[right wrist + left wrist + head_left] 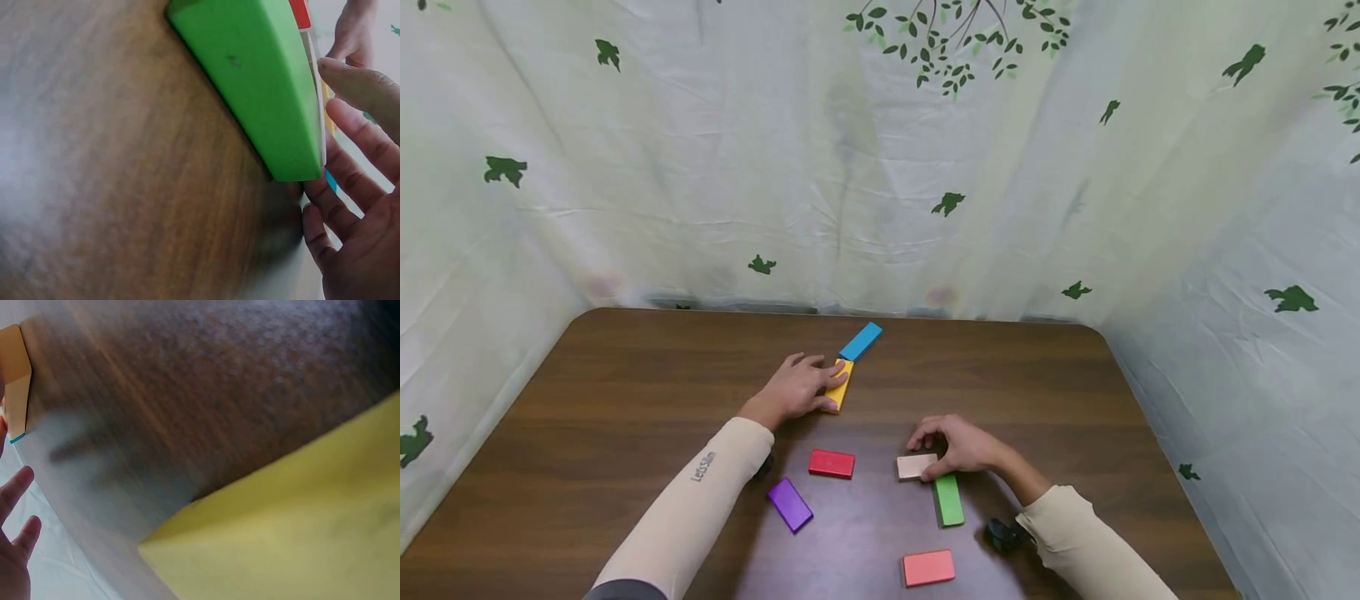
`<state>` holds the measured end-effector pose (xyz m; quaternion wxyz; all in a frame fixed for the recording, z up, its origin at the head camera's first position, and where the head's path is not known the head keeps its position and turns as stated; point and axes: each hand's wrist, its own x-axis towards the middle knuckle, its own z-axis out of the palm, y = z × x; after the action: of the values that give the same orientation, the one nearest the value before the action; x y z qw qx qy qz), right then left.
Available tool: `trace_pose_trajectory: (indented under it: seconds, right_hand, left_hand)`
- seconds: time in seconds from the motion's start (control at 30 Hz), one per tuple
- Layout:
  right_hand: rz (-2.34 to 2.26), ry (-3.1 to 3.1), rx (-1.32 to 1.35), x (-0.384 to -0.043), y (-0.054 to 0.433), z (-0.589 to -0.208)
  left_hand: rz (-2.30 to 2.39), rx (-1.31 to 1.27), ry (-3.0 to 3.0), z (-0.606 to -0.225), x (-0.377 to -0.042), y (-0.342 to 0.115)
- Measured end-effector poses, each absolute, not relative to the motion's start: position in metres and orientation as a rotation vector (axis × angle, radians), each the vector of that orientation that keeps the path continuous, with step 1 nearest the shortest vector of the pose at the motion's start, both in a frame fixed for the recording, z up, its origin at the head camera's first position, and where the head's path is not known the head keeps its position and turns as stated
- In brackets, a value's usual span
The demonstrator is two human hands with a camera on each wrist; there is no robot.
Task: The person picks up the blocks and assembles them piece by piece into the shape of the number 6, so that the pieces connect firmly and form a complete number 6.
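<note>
My left hand (797, 387) lies over an orange-yellow block (842, 385), thumb at its near end and a finger farther along it; the hand partly covers it. The far end of that block touches a blue block (861, 341). Closer to me, my right hand (962, 443) holds a cream block (916, 467) between thumb and fingers. A green block (949, 502) lies just below that thumb, its end close to the cream block. In the right wrist view the green block (256, 87) hides most of the cream block.
A red block (831, 464), a purple block (790, 505) and a coral block (928, 568) lie apart on the brown wooden table (647, 392). Close to the left wrist camera is a yellow, block-like shape (287, 531). A leaf-patterned curtain (700, 167) stands behind the table.
</note>
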<state>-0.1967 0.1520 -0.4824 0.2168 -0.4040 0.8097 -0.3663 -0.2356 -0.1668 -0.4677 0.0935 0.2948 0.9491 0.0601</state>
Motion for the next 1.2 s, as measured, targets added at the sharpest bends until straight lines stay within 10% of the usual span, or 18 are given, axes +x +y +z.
trace_pose_trajectory:
  seconds: [1.2]
  right_hand:
    - [-0.829,2.426,-1.162,-0.202,0.122,-0.475]
  left_hand:
    - [0.208,0.842,2.812,-0.468,-0.234,-0.167]
